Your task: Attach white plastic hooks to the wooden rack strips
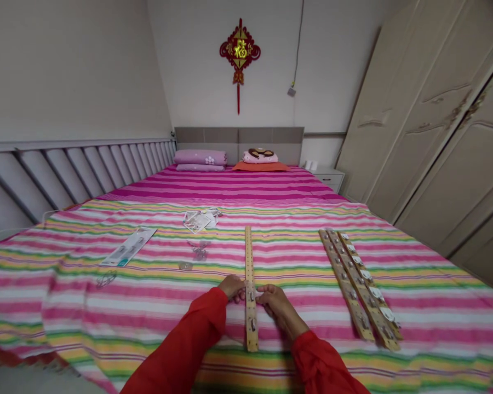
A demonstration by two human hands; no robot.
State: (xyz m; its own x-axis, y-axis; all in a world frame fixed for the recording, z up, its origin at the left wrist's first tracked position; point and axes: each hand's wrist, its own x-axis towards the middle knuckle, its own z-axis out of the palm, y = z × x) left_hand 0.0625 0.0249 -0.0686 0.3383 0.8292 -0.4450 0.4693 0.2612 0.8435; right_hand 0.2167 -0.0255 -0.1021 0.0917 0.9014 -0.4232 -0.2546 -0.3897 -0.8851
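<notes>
A narrow wooden strip [248,254] with rows of small holes lies lengthwise on the striped bed in front of me. Two clear patches with metal hooks sit on its near half: the nearer hook [253,324] stands apart from my fingers, while the farther hook patch [251,296] is between my hands. My left hand [232,287], fingers curled, grips this patch at its left edge. From the right, my right hand [276,307] pinches the patch's other edge between thumb and fingers. The exact fingertip contact is partly hidden.
Several finished-looking strips with hooks [347,284] lie to the right. Left of centre are loose clear hook pieces [200,250], a pile of packets [201,220], a long package [129,247] and a wire bundle [106,279]. A railing [82,164] borders the bed's left side.
</notes>
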